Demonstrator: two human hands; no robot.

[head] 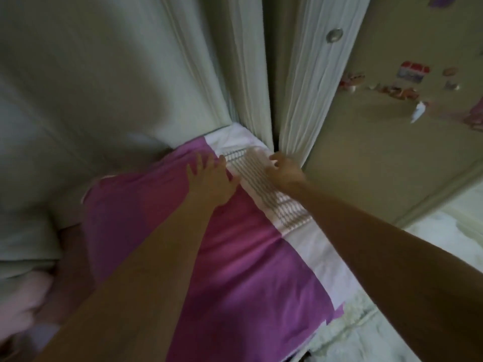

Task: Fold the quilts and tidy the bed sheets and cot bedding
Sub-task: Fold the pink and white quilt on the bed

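Note:
A purple quilt (235, 270) with a white border and a grey patterned strip (261, 184) lies flat across the middle of the view, reaching to the curtains. My left hand (211, 178) rests on the purple part near its far end, fingers spread and straight. My right hand (285, 169) lies on the patterned strip at the far right corner, beside the curtain, fingers bent down onto the cloth. Whether it pinches the fabric is unclear.
Pale green curtains (251, 61) hang at the far end, and a pale sheet or curtain (91, 100) fills the left. A beige door (392, 126) with stickers stands at the right. Pink bedding (31, 296) lies at the lower left, white frilled fabric (366, 333) at the lower right.

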